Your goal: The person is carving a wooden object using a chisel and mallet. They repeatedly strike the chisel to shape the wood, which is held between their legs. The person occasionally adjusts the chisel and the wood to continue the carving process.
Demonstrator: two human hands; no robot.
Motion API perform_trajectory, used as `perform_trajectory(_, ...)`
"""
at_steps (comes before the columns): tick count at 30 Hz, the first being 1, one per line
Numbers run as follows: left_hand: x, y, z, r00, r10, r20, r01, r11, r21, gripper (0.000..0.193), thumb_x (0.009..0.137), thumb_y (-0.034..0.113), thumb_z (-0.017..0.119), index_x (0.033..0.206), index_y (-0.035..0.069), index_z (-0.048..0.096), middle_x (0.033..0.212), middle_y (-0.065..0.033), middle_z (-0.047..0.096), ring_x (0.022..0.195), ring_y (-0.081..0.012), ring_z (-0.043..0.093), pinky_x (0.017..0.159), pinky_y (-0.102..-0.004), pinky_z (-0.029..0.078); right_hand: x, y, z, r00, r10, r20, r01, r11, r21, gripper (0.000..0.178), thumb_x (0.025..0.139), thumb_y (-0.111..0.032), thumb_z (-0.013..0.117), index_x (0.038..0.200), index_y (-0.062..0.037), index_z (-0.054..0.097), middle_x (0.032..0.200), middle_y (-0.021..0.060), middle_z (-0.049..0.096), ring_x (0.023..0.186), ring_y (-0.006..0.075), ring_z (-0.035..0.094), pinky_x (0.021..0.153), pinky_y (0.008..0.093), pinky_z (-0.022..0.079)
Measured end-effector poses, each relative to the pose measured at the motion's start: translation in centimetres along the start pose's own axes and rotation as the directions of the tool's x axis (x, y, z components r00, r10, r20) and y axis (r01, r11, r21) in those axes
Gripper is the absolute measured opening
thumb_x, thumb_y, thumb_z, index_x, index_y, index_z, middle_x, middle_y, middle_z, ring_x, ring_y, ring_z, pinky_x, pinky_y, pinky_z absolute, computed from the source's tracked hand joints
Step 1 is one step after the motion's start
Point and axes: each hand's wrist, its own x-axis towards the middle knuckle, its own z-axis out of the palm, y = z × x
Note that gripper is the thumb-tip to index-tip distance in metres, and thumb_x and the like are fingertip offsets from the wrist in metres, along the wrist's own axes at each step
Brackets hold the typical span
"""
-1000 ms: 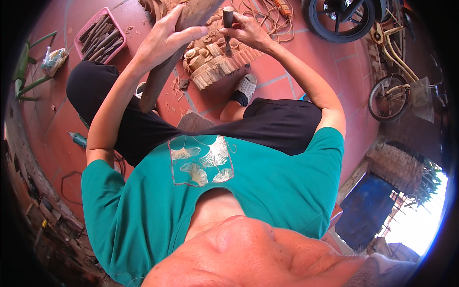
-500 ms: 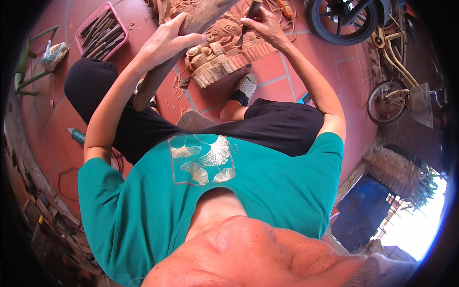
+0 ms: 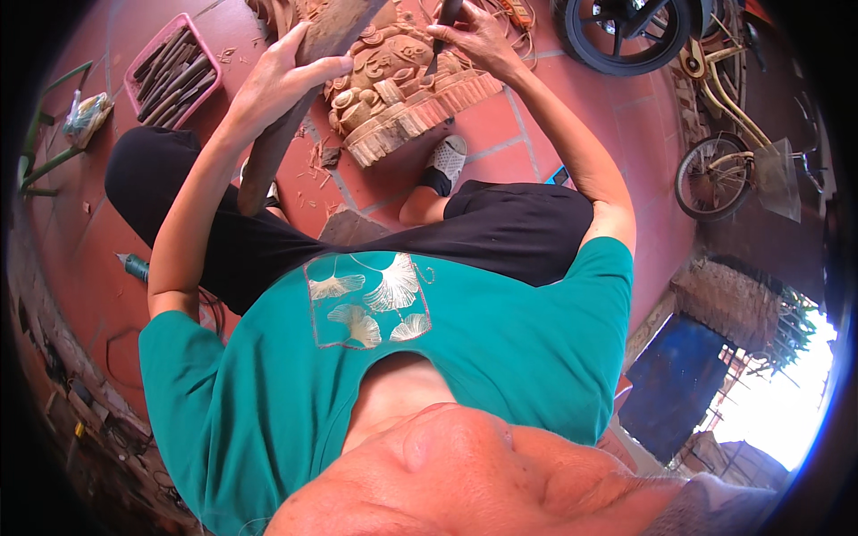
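A carved wooden relief (image 3: 402, 112), with a ridged lower edge and raised shapes, lies on the floor in front of me. My left hand (image 3: 279, 82) is closed around a long, thick wooden mallet (image 3: 270, 147), held slanting at the carving's left side; its upper end runs out of the picture. Between the fingers of my right hand (image 3: 481, 43) is a dark chisel (image 3: 445, 25), its blade pointing down at the carving. Whether the tip touches the wood I cannot tell.
At the far left stands a pink basket (image 3: 213, 82) of chisels. Wood chips (image 3: 313, 165) litter the tiles by my foot (image 3: 447, 161). A green-handled tool (image 3: 136, 266) lies left of my knee. A motorbike wheel (image 3: 585, 40) and a bicycle (image 3: 715, 174) stand at the right.
The whole view has shifted slightly, so most things sit a little farther left. The mallet in my left hand slants more steeply. Both hands keep their holds.
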Motion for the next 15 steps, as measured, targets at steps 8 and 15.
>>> perform_trajectory(8, 0.2, 0.4, 0.5, 1.000, -0.002, 0.005, 0.002, 1.000, 0.029, 0.057, 0.090, 0.036, 0.072, 0.127, -0.004, 0.056, 0.103, -0.0095, 0.067, 0.089, -0.0132, 0.061, 0.079, -0.0265, 0.049, -0.3, -1.1, -0.9, 0.998, 0.022, 0.058, -0.008, 0.972, -0.236, 0.026, 0.090, -0.023, 0.077, 0.102, -0.0042, 0.063, 0.086, 0.0052, 0.063, 0.080, 0.0129, 0.061, 0.070, 0.0301, 0.052)
perform_trajectory(15, 0.6, 0.1, 0.7, 0.996, -0.053, 0.066, 0.053, 0.999, 0.007, 0.059, 0.090, 0.033, 0.072, 0.131, -0.006, 0.053, 0.107, -0.0113, 0.067, 0.095, -0.0151, 0.061, 0.084, -0.0288, 0.049, -0.5, 2.1, 0.0, 0.995, -0.084, 0.055, 0.097, 0.946, -0.310, 0.040, 0.087, -0.035, 0.078, 0.110, -0.0053, 0.065, 0.087, 0.0048, 0.071, 0.075, 0.0136, 0.068, 0.069, 0.0317, 0.055)
